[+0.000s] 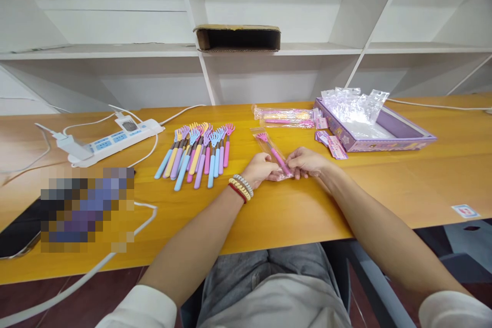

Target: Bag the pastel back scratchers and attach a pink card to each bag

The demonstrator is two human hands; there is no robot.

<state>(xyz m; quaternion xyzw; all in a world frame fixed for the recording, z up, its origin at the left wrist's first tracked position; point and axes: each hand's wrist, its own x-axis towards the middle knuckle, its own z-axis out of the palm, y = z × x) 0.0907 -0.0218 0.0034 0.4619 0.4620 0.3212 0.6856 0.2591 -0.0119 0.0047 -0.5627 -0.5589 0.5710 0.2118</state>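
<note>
A pink back scratcher (277, 155) with a small hand-shaped head lies inside a clear plastic bag (258, 133), just above the table. My left hand (264, 169) is closed on the bag's lower left side. On the lower right, my right hand (305, 162) pinches the same bag near the handle end. To the left rests a pile of loose back scratchers (198, 154) in blue, yellow, purple and pink. Beyond my hands, several bagged back scratchers (286, 116) are stacked. Small printed cards (337, 147) lie to the right of my right hand.
A purple box (395, 144) holding clear bags (355, 107) stands at the back right. On the left are a white power strip (115, 139) with cables and a black phone (19, 228). A cardboard box (238, 40) sits on the white shelf (319, 52).
</note>
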